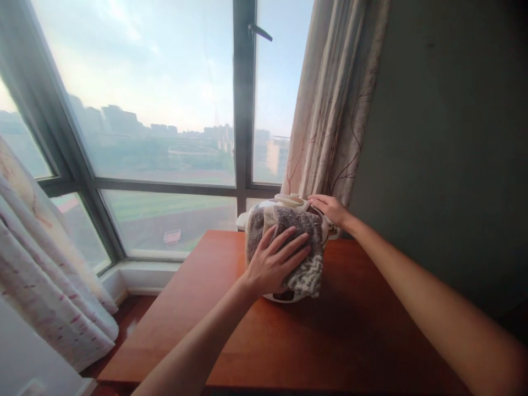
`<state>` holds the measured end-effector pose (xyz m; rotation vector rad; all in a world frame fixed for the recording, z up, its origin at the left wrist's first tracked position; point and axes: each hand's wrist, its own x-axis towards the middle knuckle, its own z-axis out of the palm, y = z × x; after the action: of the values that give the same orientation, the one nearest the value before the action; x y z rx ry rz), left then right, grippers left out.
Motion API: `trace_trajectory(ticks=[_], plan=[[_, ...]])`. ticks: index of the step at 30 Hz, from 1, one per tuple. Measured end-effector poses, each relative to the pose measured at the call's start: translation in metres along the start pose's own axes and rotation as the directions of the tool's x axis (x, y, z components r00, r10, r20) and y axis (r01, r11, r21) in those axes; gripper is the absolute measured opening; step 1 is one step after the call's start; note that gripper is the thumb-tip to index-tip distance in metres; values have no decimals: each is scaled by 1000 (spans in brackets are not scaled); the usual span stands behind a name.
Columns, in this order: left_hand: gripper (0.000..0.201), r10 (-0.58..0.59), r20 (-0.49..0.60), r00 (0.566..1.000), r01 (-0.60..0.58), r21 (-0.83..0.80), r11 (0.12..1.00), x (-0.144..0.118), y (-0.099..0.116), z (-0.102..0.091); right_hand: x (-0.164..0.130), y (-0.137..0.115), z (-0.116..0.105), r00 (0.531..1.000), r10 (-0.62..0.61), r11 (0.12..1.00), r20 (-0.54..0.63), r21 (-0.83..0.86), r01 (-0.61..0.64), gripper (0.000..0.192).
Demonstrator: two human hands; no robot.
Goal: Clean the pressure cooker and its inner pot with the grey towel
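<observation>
A white rounded appliance with a lid [290, 200], which looks like an electric cooker, stands on the table. A grey and brown patterned cloth [303, 220] hangs over its front and covers most of that side. My left hand [276, 261] lies flat on the cloth with its fingers spread, pressing it against the appliance. At the upper right edge of the appliance rests my right hand [328, 209], its fingers stretched out over the rim. A dark panel [284, 296] shows below the cloth, low on the front.
The reddish-brown wooden table [173, 324] reaches toward a large window [165, 110] with a dark frame. Curtains hang on both sides, a patterned right curtain [325, 99] close behind the appliance and a left curtain [45, 275]. A dark wall [433, 137] stands at the right.
</observation>
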<state>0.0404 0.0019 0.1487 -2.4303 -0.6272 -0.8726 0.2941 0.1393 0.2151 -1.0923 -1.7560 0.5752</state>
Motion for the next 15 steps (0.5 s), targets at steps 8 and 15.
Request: trace_trajectory(ticks=[8, 15], plan=[[59, -917, -318, 239, 575, -715, 398, -52, 40, 75, -32, 48, 4, 984, 147, 988, -104, 68, -140, 50], [57, -994, -2, -108, 407, -912, -42, -49, 91, 87, -36, 60, 13, 970, 190, 976, -153, 133, -171, 62]])
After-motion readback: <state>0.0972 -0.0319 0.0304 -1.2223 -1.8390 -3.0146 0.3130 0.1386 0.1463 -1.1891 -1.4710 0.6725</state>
